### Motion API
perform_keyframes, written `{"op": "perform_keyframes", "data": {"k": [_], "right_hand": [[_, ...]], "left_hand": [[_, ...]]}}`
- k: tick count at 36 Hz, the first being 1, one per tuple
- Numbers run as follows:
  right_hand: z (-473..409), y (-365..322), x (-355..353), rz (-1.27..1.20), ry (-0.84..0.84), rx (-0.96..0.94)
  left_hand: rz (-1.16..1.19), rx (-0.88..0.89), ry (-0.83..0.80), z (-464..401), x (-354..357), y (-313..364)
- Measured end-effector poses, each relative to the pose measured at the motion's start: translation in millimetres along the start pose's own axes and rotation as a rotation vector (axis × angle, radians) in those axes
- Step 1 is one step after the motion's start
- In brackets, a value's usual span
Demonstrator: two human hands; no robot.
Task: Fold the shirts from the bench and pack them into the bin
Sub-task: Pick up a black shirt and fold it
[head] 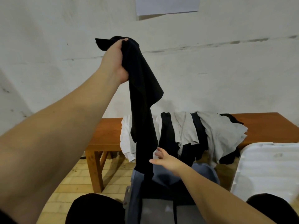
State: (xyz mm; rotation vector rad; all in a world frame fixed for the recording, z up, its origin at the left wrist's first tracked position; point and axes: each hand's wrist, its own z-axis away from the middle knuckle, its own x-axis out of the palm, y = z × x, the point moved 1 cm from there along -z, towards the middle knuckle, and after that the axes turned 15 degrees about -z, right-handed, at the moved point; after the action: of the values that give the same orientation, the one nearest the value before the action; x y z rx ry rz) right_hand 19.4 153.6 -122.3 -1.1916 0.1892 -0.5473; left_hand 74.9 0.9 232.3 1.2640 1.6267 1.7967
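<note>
While it hangs long and limp, black shirt [142,97] bunched in left hand [115,62]; right hand [163,159] loose-fingered beside it.

White paper [166,5] on the wall [226,62].

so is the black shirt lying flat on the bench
No, the left hand grips the black shirt high in the air, hanging down.

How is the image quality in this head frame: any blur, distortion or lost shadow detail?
Head view: wide-angle distortion swells the near left forearm and bows the wall lines; the right hand is slightly motion-blurred at the fingers; the black shirt held by the left hand is near featureless black, folds barely readable; lighting is soft, without glare.
</note>
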Motion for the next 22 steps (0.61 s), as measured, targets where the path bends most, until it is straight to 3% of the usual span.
{"op": "perform_keyframes", "data": {"k": [3, 7, 13, 17, 22], "right_hand": [[-11.5, -8.6, 14.9, 0.106, -0.002, -0.055], [-21.3, -6.5, 27.8, 0.246, 0.086, -0.064], [-3.9, 6.7, 24.5, -0.161, 0.134, 0.063], [18.9, -14.4, 16.1, -0.287, 0.134, -0.037], [57.8, -85.0, 11.9, -0.373, 0.074, -0.231]], "left_hand": [[0.057, 0.015, -0.07, 2.2, -2.5, 4.0], [0.056, 0.034, 0.002, 1.0, -18.7, 9.6], [-0.042, 0.049, 0.236, -0.3, -49.9, 8.1], [-0.17, 0.002, 0.354, 3.8, -63.1, -13.3], [-0.382, -0.109, 0.37, 11.1, -70.1, -55.6]]}}
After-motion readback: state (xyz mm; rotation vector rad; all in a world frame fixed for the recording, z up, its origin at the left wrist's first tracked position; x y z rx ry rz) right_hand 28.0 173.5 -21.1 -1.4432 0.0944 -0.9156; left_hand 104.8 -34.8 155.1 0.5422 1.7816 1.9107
